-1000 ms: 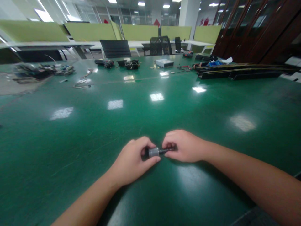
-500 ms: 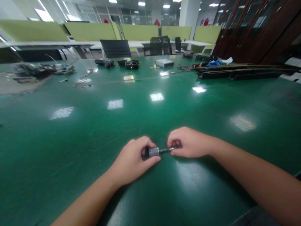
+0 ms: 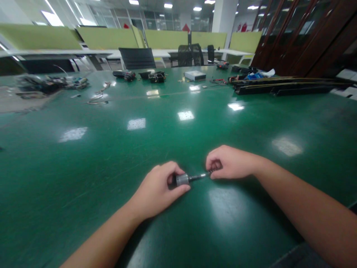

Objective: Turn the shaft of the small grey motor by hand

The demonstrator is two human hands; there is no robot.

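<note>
In the head view, my left hand [image 3: 159, 190] is curled round a cylindrical tool [image 3: 183, 180] low over the green table. The tool has a grey collar, a dark rear end partly hidden by my fingers, and a thin metal shaft [image 3: 198, 176] pointing right. My right hand [image 3: 229, 162] is closed in a pinch at the shaft's far end. A thin dark metal bit [image 3: 209, 172] shows between its fingertips and the shaft. Whether bit and shaft are joined, I cannot tell.
Across the green table [image 3: 117, 152] lie a heap of electronic parts [image 3: 52, 82], a loose cable [image 3: 98, 97], black devices [image 3: 156, 76], a flat grey box [image 3: 195, 75] and long dark strips [image 3: 281, 86]. Chairs [image 3: 137, 58] and partitions stand beyond.
My right hand has moved a little right and away from me, exposing more of the shaft and the thin bit. My left hand and the tool have stayed in place.
</note>
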